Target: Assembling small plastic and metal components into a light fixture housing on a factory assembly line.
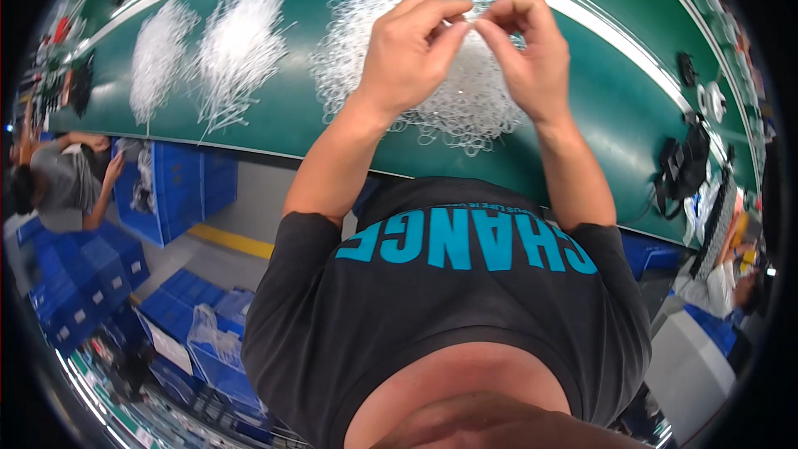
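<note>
Over a large heap of thin, clear plastic loops (pixel 478 116) on the green tabletop, both hands meet fingertip to fingertip. The thumb and forefinger of my left hand (pixel 407 54) are pinched together. My right hand (pixel 532 54) pinches close beside it, its other fingers curled. Whatever lies between the fingertips is too small to make out. To the left of the loops lie two heaps of thin, whitish, mostly straight strips: a nearer heap of strips (pixel 245 41) and a farther heap of strips (pixel 162 58).
The green table (pixel 291 120) runs across, with a pale rail along its back. Blue crates (pixel 170 187) stand at lower left, near a person (pixel 62 187). A black bag (pixel 686 158) lies on the table's right end. Another person (pixel 723 287) is at the far right.
</note>
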Motion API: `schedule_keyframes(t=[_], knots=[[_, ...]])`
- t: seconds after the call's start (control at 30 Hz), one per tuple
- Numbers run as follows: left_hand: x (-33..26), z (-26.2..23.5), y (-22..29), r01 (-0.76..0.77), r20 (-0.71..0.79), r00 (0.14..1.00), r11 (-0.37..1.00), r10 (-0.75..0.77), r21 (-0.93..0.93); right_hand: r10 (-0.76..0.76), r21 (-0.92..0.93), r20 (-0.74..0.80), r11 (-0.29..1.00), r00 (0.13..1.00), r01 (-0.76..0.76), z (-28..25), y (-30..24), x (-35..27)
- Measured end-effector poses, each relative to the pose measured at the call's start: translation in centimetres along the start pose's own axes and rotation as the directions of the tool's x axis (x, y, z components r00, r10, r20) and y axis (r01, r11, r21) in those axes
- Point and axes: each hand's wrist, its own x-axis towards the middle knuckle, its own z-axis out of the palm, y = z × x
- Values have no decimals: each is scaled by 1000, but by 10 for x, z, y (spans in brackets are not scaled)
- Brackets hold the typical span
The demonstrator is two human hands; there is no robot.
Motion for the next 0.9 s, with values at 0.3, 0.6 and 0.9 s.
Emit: schedule_keyframes(t=[0.3,0.6,0.9], knots=[[-1,-123,-62,286,-211,958,650,-193,704,198,-281,211,950,957,-135,-43,17,-20],[-4,-143,-100,228,-95,902,278,-420,933,191,-264,170,954,967,-142,-49,18,-25],[15,-128,-47,311,-188,948,871,-256,379,-6,-217,138,975,990,36,-28,4,-11]])
